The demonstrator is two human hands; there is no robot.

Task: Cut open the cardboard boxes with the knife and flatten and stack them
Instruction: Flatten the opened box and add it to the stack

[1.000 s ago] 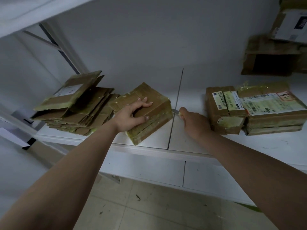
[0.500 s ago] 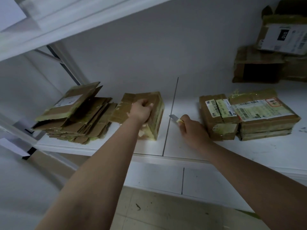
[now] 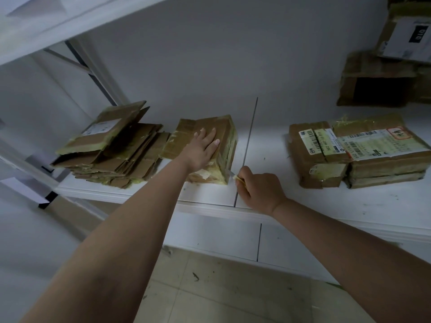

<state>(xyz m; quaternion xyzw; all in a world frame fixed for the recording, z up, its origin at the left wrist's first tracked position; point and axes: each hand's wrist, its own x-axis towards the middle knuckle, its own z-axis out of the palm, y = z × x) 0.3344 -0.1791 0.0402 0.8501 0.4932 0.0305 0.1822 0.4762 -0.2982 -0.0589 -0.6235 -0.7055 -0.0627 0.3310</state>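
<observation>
My left hand (image 3: 202, 149) lies flat, fingers spread, on taped box (image 3: 211, 145) near shelf (image 3: 384, 206) front edge; right hand (image 3: 260, 190) fist-grips knife (image 3: 234, 175), blade at box's right corner.

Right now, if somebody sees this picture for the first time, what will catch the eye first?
First the two bare arms reaching to the white shelf: the left hand presses flat on a taped cardboard box, and the right hand holds a knife at its near corner. Then the pile of flattened boxes at left and the labelled parcels at right.
</observation>
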